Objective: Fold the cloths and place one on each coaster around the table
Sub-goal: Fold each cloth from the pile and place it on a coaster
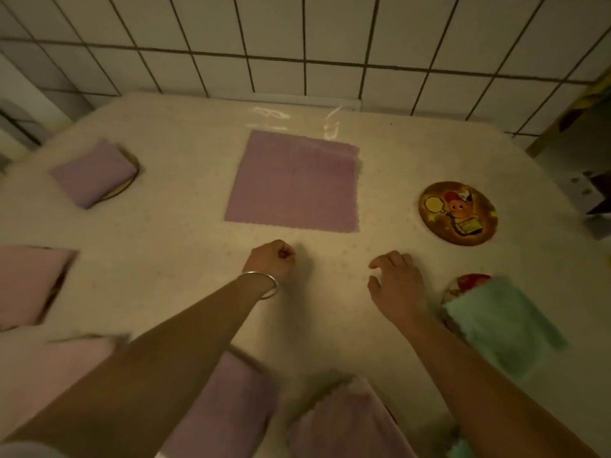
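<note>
A purple cloth (292,183) lies flat and unfolded in the middle of the table (185,233). Just below it my left hand (272,259) is curled into a fist and holds nothing. My right hand (396,282) hovers beside it with loosely bent fingers, empty. A round picture coaster (458,213) lies bare at the right. A folded green cloth (499,325) covers another coaster (469,282) at the right edge. At the far left a folded purple cloth (94,171) sits on a coaster.
Folded pink cloths (29,282) lie along the left edge, and purple ones (228,401) along the near edge. A white tiled wall (297,44) stands behind the table. A gap and some dark objects show at the far right.
</note>
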